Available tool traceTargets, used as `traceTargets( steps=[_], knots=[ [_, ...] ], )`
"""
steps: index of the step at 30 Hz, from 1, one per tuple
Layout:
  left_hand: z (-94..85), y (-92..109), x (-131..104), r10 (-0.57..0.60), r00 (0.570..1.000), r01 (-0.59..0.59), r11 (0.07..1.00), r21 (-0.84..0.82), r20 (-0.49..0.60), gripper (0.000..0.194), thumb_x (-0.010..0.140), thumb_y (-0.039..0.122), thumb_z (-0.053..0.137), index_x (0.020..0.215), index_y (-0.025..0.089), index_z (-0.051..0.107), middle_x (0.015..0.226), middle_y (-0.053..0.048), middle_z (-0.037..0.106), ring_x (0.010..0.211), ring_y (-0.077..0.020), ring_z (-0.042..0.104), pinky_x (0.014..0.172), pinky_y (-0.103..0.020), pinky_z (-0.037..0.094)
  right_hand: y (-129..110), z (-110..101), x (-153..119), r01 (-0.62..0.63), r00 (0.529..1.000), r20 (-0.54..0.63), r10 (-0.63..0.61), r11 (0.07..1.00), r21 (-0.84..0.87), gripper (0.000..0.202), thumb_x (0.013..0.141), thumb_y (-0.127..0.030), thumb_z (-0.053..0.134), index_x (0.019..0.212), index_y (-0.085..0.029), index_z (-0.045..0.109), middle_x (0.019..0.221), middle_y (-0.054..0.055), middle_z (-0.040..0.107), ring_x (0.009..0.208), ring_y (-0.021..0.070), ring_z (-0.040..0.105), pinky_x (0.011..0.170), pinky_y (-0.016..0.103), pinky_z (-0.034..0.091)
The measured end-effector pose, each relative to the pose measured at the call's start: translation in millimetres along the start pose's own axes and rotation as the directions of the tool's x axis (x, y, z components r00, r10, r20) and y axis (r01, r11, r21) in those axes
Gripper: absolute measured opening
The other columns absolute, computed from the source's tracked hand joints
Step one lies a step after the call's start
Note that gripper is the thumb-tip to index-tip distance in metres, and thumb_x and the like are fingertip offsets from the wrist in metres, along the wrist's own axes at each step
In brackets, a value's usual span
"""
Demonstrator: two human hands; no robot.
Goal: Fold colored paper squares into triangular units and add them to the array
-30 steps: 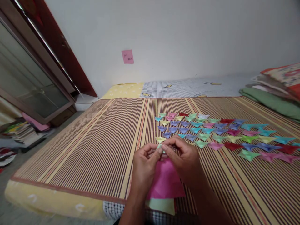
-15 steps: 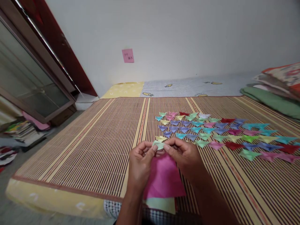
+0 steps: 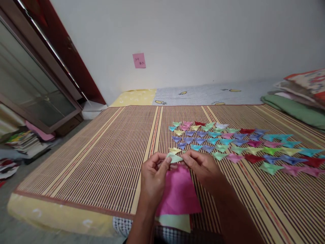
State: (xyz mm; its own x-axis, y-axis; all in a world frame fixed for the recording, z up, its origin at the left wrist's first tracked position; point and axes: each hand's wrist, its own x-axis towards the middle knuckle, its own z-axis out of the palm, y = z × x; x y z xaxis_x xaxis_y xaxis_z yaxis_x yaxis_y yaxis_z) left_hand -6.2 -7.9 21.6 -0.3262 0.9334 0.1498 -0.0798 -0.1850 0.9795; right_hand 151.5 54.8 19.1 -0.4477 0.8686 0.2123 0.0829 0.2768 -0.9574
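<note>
Half a second earlier the pale green paper (image 3: 174,157) had lain more level between the two thumbs; now it showed as a slim pointed wedge, just below the middle of the frame, with the fingertips a little farther apart. A full second earlier the fingers had mostly covered it. The left hand (image 3: 153,173) pinched its left part closed between thumb and curled fingers; the right hand (image 3: 203,169) had thumb and forefinger nipped together at its right point.

The pink note (image 3: 139,60) on the wall (image 3: 203,40), upper middle-left, bore dark handwriting too small to read with certainty.

Below the hands lay a smooth magenta sheet (image 3: 180,193), partly over a pale yellow-green sheet (image 3: 175,222). The mat (image 3: 101,162) was of narrow slats, tan and dark brown, with a reddish-brown edge. Across the right-centre ran rows of creased, pointed folded papers (image 3: 254,158) in many colours. A soft green cloth (image 3: 286,108) lay at the right edge.
</note>
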Motion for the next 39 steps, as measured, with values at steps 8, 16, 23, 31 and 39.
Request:
traceTargets(
  steps=[8,16,23,31,39],
  knots=[
    [-1.1,-1.2,-2.0,0.070,0.997,-0.067,0.991,0.113,-0.023,0.013,0.094,0.028,0.069,0.091,0.018,0.076,0.081,-0.004,0.076,0.074,-0.0166,0.070,0.069,-0.025,0.055,1.3,-2.6,1.0,0.012,0.997,0.077,-0.011,1.000,-0.012,0.023,0.097,-0.034,0.056,0.085,-0.019,0.069,0.073,-0.001,0.061,0.068,0.0158,0.053,0.062,0.029,0.039],
    [4.4,3.2,-4.9,0.242,0.969,-0.215,0.920,0.329,-0.043,0.014,0.095,0.022,0.065,0.092,0.021,0.079,0.078,-0.002,0.073,0.074,-0.0181,0.069,0.068,-0.026,0.052,10.0,1.7,1.8,-0.038,0.999,0.025,0.035,0.995,0.097,0.034,0.098,-0.043,0.058,0.077,-0.018,0.068,0.067,0.000,0.062,0.060,0.0142,0.054,0.060,0.029,0.044],
    [7.7,3.7,-6.7,0.329,0.942,-0.282,0.890,0.359,-0.074,0.014,0.093,0.017,0.065,0.089,0.022,0.077,0.079,-0.002,0.074,0.073,-0.0185,0.069,0.068,-0.027,0.053,7.6,2.7,0.6,-0.060,0.998,0.041,0.056,0.992,0.108,0.037,0.099,-0.044,0.057,0.077,-0.018,0.070,0.062,-0.001,0.062,0.056,0.0134,0.055,0.056,0.027,0.044],
    [8.7,5.6,-7.2,0.362,0.930,-0.312,0.873,0.376,-0.069,0.015,0.094,0.015,0.065,0.089,0.023,0.077,0.079,-0.001,0.075,0.074,-0.0175,0.071,0.070,-0.027,0.053,4.5,5.1,-1.0,-0.054,0.997,0.072,0.041,0.982,0.182,0.038,0.100,-0.044,0.055,0.074,-0.018,0.066,0.064,-0.001,0.061,0.055,0.0117,0.054,0.053,0.025,0.043],
    [7.1,4.7,-6.3,0.177,0.983,-0.165,0.972,0.168,-0.056,0.011,0.094,0.026,0.068,0.094,0.020,0.078,0.085,-0.004,0.078,0.077,-0.0185,0.073,0.072,-0.028,0.059,-4.6,4.0,-2.8,0.046,0.999,0.018,-0.046,0.998,-0.034,0.038,0.104,-0.040,0.047,0.074,-0.021,0.060,0.062,-0.002,0.057,0.056,0.0138,0.054,0.055,0.026,0.042]
  ],
)
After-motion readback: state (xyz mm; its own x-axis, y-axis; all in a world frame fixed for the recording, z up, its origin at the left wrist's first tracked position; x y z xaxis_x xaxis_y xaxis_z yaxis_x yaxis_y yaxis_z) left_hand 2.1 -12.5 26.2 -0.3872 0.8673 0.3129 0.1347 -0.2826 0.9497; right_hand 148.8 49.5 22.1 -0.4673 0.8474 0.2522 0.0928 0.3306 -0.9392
